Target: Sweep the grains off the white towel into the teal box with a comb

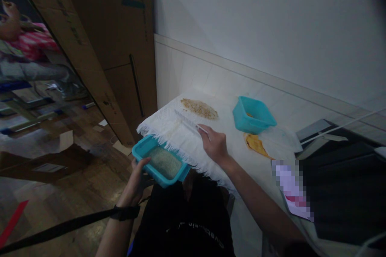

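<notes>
My left hand (pixel 138 178) grips the near left side of a teal plastic container (pixel 157 178), thumb over its rim. Whitish grains, like rice (pixel 165 160), lie in it. The container is just below the fringed edge of a white cloth (pixel 163 118). My right hand (pixel 215 144) is closed on one end of a thin, pale ruler-like strip (pixel 188 122), which reaches left over the cloth. A few pale grains show faintly beside the strip. Beyond it lies an elongated pile of tan grains (pixel 199 108), their exact kind too small to tell.
A second teal container (pixel 255 118) with something orange-yellow inside stands on the right. Beside it are an orange-yellow piece (pixel 257 146) and clear plastic (pixel 282 138). A tall cardboard box (pixel 129 48) stands left, a white wall (pixel 256 28) behind. Another person (pixel 33 44) is far left.
</notes>
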Action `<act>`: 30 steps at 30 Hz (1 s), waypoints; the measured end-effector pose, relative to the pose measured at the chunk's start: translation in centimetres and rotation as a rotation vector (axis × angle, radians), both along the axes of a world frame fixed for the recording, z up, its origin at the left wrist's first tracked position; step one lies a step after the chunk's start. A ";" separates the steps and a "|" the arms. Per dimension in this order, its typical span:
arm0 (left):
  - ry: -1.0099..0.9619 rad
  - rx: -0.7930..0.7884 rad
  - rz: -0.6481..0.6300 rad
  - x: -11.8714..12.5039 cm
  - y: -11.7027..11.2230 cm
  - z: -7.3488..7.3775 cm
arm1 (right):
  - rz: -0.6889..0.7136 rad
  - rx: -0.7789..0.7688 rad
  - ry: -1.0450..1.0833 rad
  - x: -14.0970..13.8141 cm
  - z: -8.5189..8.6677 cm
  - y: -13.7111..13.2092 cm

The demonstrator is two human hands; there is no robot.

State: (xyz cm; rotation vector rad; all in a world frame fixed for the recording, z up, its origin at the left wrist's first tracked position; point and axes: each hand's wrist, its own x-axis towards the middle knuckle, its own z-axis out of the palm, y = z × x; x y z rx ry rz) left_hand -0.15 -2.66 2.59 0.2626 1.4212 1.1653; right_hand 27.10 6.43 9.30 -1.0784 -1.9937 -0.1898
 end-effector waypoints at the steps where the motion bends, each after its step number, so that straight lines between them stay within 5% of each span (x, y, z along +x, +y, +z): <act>1: 0.010 0.004 -0.005 -0.1 0.0 0.1 | -0.052 -0.042 -0.002 0.0 -0.1 1.9; 4: 0.029 0.012 -0.008 -0.6 0.1 0.2 | -0.117 -0.140 -0.051 -0.3 -0.6 5.9; 7: 0.039 0.018 0.004 -0.8 0.2 0.2 | -0.091 -0.171 -0.088 -0.9 -1.4 6.7; 16: 0.026 0.031 0.023 -0.6 0.0 0.7 | 0.172 -0.089 -0.147 -1.5 -2.5 1.8; 24: 0.028 0.029 0.007 -0.7 -0.1 0.8 | 0.459 0.050 -0.045 -2.5 -1.6 -4.3; 30: 0.013 0.029 0.016 -0.7 -0.1 0.7 | 0.359 0.004 -0.031 -2.8 -0.6 -3.4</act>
